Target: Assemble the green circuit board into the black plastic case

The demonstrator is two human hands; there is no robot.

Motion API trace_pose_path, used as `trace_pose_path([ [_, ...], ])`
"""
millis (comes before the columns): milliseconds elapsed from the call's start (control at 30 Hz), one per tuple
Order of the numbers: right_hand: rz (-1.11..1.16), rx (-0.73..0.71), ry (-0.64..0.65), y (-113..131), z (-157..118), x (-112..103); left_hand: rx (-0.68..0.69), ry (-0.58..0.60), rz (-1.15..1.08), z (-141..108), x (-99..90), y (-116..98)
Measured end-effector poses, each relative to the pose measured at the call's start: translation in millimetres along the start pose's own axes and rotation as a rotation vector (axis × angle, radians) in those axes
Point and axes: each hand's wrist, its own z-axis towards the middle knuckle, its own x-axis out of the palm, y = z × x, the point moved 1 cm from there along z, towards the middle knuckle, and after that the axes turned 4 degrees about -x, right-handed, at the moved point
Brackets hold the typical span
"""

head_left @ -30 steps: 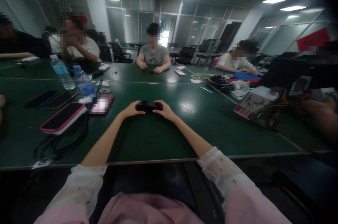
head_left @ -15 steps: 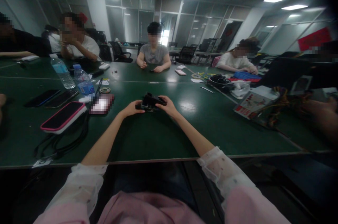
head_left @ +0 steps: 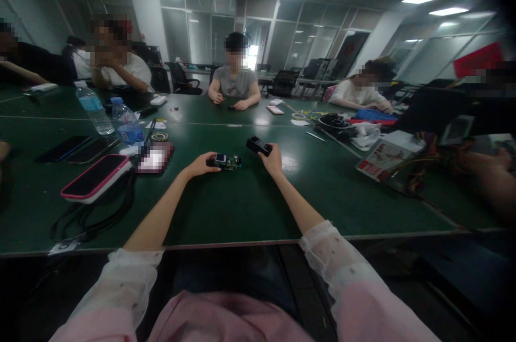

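My left hand (head_left: pixel 199 165) grips a small circuit board (head_left: pixel 229 162) by its left end, low over the green table (head_left: pixel 226 213). A little square screen sits on the board, and green parts show toward its right end. Apart from it, to the right, my right hand (head_left: pixel 273 159) is closed on a black plastic cover (head_left: pixel 258 144), which tilts up to the left with a rectangular opening in its face. A gap of bare table lies between board and cover. My fingertips under both pieces are partly hidden.
Left of my arms lie a pink-edged case (head_left: pixel 95 176), black cables, dark phones (head_left: pixel 64 148) and two water bottles (head_left: pixel 128 124). To the right is a box-shaped unit with wires (head_left: pixel 379 156), beside a tangle of black cable (head_left: pixel 335 120). Other people sit around the table.
The black cover has come off the circuit board. My right hand has carried it to the right and slightly up, exposing the screen and parts. My left hand has stayed in place.
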Motion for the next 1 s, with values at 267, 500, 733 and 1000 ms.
trace_pose_path([
  [267, -0.074, 0.002, 0.033, 0, -4, 4, -0.004, 0.009, -0.001, 0, 0.0, 0],
  [500, -0.029, 0.052, -0.063, 10, -2, -4, -0.006, 0.017, 0.015, 0, -1.1, -1],
  [733, -0.056, 0.007, 0.013, 19, -8, -9, -0.001, 0.021, 0.025, -1, -0.9, -4],
  [1000, -0.109, 0.001, 0.009, 17, -7, -7, 0.017, 0.03, -0.001, 2, -0.8, 1],
])
